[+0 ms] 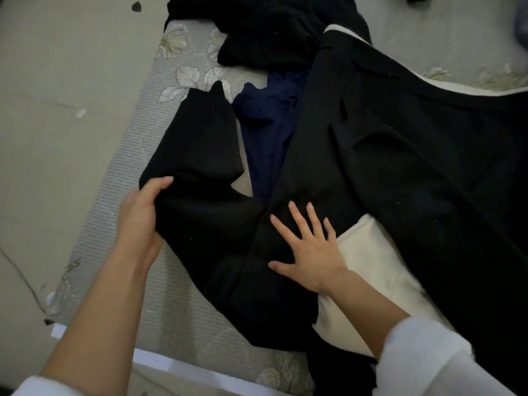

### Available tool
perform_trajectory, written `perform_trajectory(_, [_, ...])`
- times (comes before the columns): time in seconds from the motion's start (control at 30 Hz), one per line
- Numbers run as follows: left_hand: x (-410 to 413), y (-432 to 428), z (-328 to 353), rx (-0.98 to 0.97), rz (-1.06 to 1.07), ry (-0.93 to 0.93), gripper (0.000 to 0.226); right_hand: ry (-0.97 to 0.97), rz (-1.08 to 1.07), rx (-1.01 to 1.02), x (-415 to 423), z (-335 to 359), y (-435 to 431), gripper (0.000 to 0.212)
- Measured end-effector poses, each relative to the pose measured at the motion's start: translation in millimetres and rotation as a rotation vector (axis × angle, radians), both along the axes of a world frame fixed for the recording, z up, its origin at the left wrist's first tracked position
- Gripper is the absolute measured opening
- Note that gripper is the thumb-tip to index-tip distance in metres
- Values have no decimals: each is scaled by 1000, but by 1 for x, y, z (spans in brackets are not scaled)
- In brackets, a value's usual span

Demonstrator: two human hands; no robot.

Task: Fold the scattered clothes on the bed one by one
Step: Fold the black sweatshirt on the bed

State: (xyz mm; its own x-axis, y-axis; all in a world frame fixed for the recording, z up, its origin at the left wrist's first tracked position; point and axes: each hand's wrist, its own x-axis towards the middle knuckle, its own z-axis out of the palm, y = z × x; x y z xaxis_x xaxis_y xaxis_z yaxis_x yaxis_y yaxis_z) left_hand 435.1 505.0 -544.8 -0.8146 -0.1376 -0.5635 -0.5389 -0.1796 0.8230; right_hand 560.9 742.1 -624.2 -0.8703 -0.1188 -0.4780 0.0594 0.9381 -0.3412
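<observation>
Bed [148, 144] partly hidden under black coat [400, 172]; left hand [140, 215] grip pinches sleeve [200, 144], right hand [311, 252] spread flat

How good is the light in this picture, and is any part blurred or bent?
Head view: dim, soft light with no glare, so the black coat loses almost all fold detail. Head view: the left hand and right hand are sharp, but the top right corner is smeared. Head view: the bed edge shows little bending.
</observation>
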Motion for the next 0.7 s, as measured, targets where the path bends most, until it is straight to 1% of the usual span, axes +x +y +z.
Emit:
perform_trajectory(0.03, [1,13,10,-44,-20,88,23,2,-48,-82,-1,6,3,83])
perform_trajectory(0.07, [4,29,21,-122,-52,186,18,21,-138,-200,0,13,7,76])
perform_trajectory(0.1, [9,47,30,-205,-98,292,14,71,-257,-324,2,21,13,65])
perform_trajectory(0.13, [14,66,38,-260,-164,402,12,150,-373,-392,8,29,22,54])
perform_trajectory(0.2, [29,107,44,-287,-342,587,13,341,-575,-390,25,39,46,33])
perform_trajectory(0.23, [37,126,41,-327,-478,678,13,391,-687,-389,36,43,59,27])
perform_trajectory(0.27, [47,145,36,-415,-669,785,11,393,-807,-404,47,47,72,24])
perform_trajectory(0.3, [59,160,26,-510,-909,879,12,370,-919,-414,56,50,83,24])
perform_trajectory(0.33, [72,171,14,-605,-1167,911,15,348,-1010,-401,65,53,93,25])
perform_trajectory(0.37, [86,178,2,-713,-1397,884,13,333,-1076,-373,72,54,103,27])
perform_trajectory(0.4, [100,181,-11,-810,-1567,828,16,322,-1122,-351,79,55,110,27])
perform_trajectory(0.43, [113,179,-23,-889,-1665,769,31,316,-1146,-341,83,57,116,27])
perform_trajectory(0.47, [124,174,-33,-935,-1700,730,45,314,-1150,-345,85,59,119,29])
perform_trajectory(0.5, [132,167,-39,-947,-1682,724,53,313,-1138,-364,86,60,120,32])
perform_trajectory(0.6, [140,142,-43,-987,-1570,799,65,268,-1101,-511,80,62,115,47])
perform_trajectory(0.63, [140,134,-41,-1033,-1515,812,68,239,-1103,-564,75,61,110,55])
perform_trajectory(0.7, [138,122,-36,-1130,-1406,751,77,204,-1145,-597,59,57,98,80])
